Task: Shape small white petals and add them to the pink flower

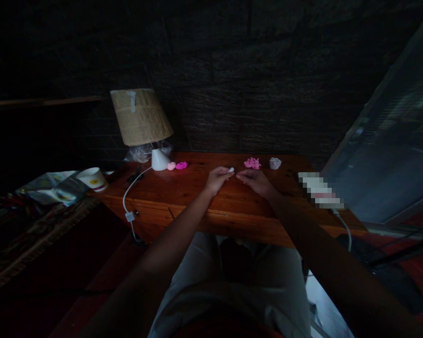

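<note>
Seated in pale trousers (200, 270) at a wooden desk (239, 199). Pinching a small white piece (231, 169) between thumb and fingers of the left hand (217, 179), over the desktop. Holding the right hand (256, 181) just beside it, fingers drawn together; impossible to tell whether gripping anything. Farther back, can see a frilled pink piece (253, 163) near a crinkled greyish ball (275, 163), and, leftward, a pale pink lump (171, 165) and a magenta lump (181, 165) beside a table lamp (143, 117). Backed by a dark block wall (211, 108).
</note>
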`<state>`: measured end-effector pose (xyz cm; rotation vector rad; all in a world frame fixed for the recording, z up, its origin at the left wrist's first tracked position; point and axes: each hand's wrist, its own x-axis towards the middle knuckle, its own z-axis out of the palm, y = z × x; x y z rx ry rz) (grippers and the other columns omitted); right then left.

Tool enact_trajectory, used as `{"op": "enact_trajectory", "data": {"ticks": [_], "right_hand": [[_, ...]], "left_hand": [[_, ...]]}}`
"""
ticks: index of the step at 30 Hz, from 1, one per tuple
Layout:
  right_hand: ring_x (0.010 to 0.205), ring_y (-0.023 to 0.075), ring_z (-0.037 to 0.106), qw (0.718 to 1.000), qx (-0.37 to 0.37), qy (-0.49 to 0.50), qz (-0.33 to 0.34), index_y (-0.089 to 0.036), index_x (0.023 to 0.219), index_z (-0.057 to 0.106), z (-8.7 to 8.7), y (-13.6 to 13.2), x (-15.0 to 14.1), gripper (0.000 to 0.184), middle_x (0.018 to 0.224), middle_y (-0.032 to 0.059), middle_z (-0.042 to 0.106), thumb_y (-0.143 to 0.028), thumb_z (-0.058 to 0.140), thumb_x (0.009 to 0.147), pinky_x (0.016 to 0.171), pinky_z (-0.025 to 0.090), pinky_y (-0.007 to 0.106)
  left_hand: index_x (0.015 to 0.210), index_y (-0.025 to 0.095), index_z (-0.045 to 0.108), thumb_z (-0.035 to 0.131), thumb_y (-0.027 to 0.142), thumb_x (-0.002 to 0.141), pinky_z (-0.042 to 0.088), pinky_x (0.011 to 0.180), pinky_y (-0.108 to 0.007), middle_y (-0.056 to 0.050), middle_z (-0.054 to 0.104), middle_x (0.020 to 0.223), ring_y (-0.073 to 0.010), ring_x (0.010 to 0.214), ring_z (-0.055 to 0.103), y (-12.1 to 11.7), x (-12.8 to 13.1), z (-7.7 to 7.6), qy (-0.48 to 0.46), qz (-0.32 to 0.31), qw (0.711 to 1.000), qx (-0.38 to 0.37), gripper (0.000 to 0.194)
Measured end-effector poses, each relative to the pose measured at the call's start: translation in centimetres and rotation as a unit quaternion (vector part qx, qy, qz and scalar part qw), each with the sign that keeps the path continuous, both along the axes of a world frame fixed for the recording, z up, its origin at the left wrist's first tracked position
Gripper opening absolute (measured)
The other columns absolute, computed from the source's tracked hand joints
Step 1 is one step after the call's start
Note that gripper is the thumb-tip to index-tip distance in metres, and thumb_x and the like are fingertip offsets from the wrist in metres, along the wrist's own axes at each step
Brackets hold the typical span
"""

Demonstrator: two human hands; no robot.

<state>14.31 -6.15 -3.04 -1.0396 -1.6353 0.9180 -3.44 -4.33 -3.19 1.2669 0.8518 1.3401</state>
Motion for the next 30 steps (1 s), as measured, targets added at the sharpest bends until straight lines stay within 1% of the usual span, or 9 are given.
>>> {"op": "enact_trajectory", "data": {"ticks": [3,12,18,20,24,27,30], "right_hand": [[0.066,0.0162,0.056,1.000,0.005,-0.005,0.003,-0.019,0.082,0.076,-0.01,0.00,0.04,0.039,0.075,0.0038,0.071,-0.056,0.074,0.069,0.067,0.046,0.032],[0.062,0.0153,0.054,1.000,0.009,-0.022,0.012,-0.018,0.073,0.073,-0.11,0.22,0.01,0.041,0.066,0.0016,0.066,-0.060,0.074,0.068,0.064,0.043,0.031],[0.062,0.0148,0.055,1.000,0.002,-0.012,0.005,-0.018,0.068,0.070,-0.07,0.15,-0.09,0.041,0.065,0.0020,0.066,-0.060,0.073,0.069,0.063,0.043,0.030],[0.063,0.0147,0.056,1.000,-0.003,-0.002,0.003,-0.018,0.072,0.071,-0.03,0.03,-0.07,0.040,0.069,0.0028,0.067,-0.059,0.072,0.071,0.061,0.043,0.030],[0.063,0.0150,0.057,1.000,-0.017,0.010,0.004,-0.019,0.090,0.075,0.06,-0.15,-0.02,0.041,0.075,0.0039,0.071,-0.055,0.074,0.070,0.055,0.042,0.028],[0.062,0.0145,0.056,1.000,-0.017,0.015,0.001,-0.020,0.092,0.076,0.05,-0.10,-0.02,0.043,0.077,0.0039,0.071,-0.055,0.074,0.069,0.056,0.043,0.028],[0.063,0.0143,0.056,1.000,-0.013,0.018,-0.005,-0.020,0.093,0.076,-0.08,0.06,-0.03,0.044,0.080,0.0039,0.072,-0.058,0.070,0.072,0.058,0.045,0.029]], "left_hand": [[0.067,0.017,0.066,0.090,0.039,0.047,0.043,0.066,-0.024,0.000,0.068,0.068,-0.0108,0.066,0.057,-0.01,0.03,-0.03,0.001,0.004,1.000,0.000,0.038],[0.069,0.017,0.067,0.090,0.036,0.050,0.044,0.066,-0.025,0.001,0.068,0.068,-0.0105,0.065,0.057,-0.01,-0.01,-0.03,0.005,0.004,1.000,-0.002,0.036],[0.070,0.016,0.067,0.089,0.035,0.051,0.043,0.066,-0.024,0.001,0.068,0.069,-0.0100,0.064,0.057,0.03,0.00,-0.08,0.004,0.002,1.000,-0.002,0.035],[0.070,0.016,0.067,0.090,0.035,0.051,0.044,0.067,-0.025,0.001,0.068,0.070,-0.0104,0.065,0.058,0.03,0.01,-0.09,0.004,0.001,1.000,-0.003,0.035],[0.071,0.017,0.067,0.090,0.037,0.050,0.045,0.069,-0.026,0.000,0.069,0.072,-0.0118,0.069,0.059,0.06,0.02,-0.15,0.006,0.001,1.000,-0.005,0.037],[0.070,0.017,0.067,0.090,0.038,0.049,0.044,0.069,-0.026,0.000,0.069,0.072,-0.0121,0.069,0.059,0.10,0.03,-0.19,0.007,0.001,1.000,-0.004,0.037],[0.069,0.017,0.067,0.090,0.037,0.050,0.044,0.069,-0.026,0.000,0.069,0.071,-0.0123,0.069,0.059,0.14,0.03,-0.22,0.008,0.001,1.000,-0.003,0.036]]}}
